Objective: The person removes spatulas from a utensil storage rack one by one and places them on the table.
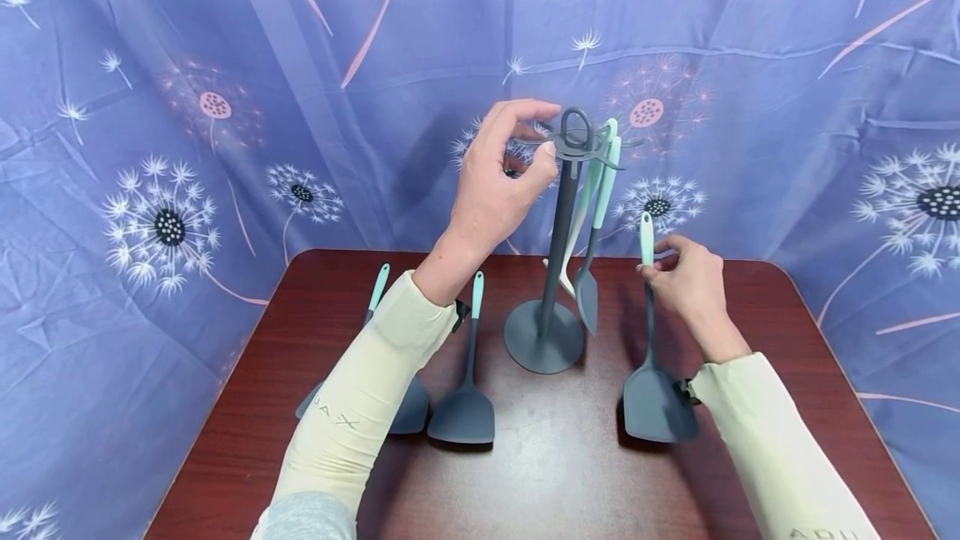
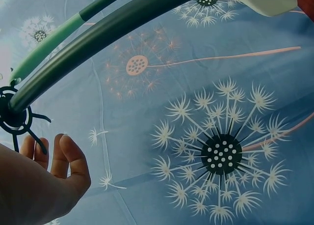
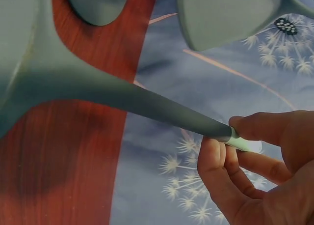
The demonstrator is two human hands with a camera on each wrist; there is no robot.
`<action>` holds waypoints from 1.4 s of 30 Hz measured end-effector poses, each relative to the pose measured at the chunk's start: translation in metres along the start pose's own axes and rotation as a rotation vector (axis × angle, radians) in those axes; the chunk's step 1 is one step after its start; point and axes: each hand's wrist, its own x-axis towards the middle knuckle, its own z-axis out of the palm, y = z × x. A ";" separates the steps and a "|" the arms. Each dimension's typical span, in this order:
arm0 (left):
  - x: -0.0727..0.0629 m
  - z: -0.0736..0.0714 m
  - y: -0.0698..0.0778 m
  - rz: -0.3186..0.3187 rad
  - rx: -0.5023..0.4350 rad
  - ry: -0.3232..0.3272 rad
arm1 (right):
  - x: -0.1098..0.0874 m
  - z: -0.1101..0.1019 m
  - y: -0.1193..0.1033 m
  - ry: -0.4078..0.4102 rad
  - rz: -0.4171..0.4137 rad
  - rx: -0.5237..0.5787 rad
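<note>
My right hand (image 1: 690, 277) pinches the mint handle of a dark grey spatula (image 1: 658, 407) between thumb and fingers. The spatula hangs handle-up over the table's right side. In the right wrist view, the fingers (image 3: 212, 161) grip where the handle meets the grey shaft (image 3: 162, 109). My left hand (image 1: 491, 182) is at the top of a dark utensil stand (image 1: 566, 232), thumb and fingers curled about its hooked rim. The left wrist view shows a hook beside the fingertips. Two mint-handled utensils hang from the stand's right side, one with a grey spoon-like head (image 1: 587, 298).
On the wooden table (image 1: 540, 490), another grey spatula (image 1: 463, 419) lies left of the stand's round base (image 1: 525, 348). Further utensils with grey heads (image 1: 411, 407) lie partly hidden under my left forearm. A blue dandelion-patterned cloth (image 1: 420, 173) hangs behind the table.
</note>
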 end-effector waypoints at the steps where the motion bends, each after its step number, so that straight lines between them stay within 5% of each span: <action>1: 0.000 0.000 0.000 -0.001 -0.001 0.000 | 0.001 0.001 0.001 -0.018 0.010 -0.006; 7: -0.001 0.001 -0.001 0.000 0.001 0.001 | 0.003 0.005 0.005 -0.106 0.065 -0.032; 18: 0.000 0.000 -0.001 0.007 0.001 0.000 | 0.008 0.020 0.024 -0.119 0.065 -0.084; 42: 0.001 0.000 0.000 -0.035 -0.023 -0.004 | 0.010 0.041 0.036 -0.290 0.160 -0.125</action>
